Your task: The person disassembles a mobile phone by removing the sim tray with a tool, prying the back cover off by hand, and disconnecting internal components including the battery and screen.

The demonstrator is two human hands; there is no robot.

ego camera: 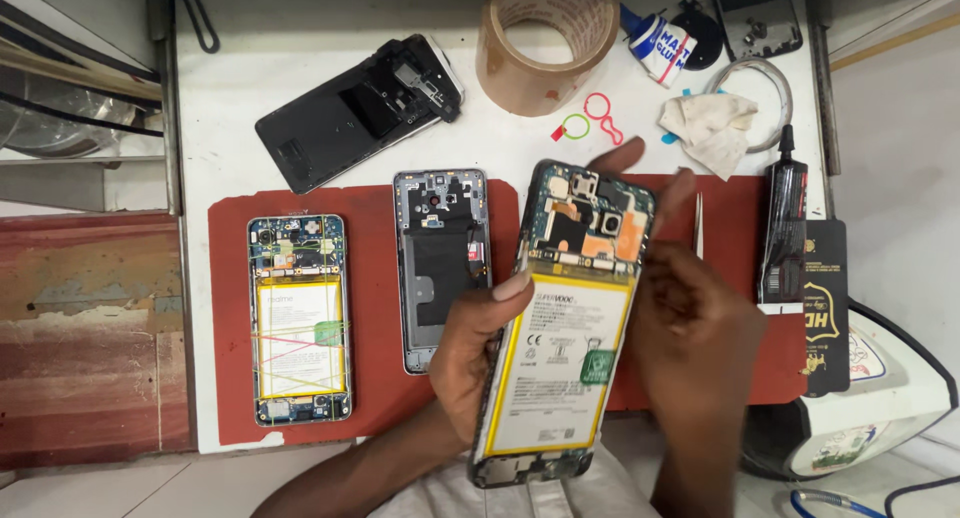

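While our left hand (470, 353) grips the opened phone (560, 323) by its left edge, thumb on the battery, our right hand (690, 328) cups the right side, fingers wrapped behind the top. We hold it tilted above the red mat (375, 398) on the table (270, 68). A second opened phone (298, 318) and a grey frame (440, 268) lie flat to the left; tape roll (545, 48) sits behind.

Bright even light, soft shadows, sharp
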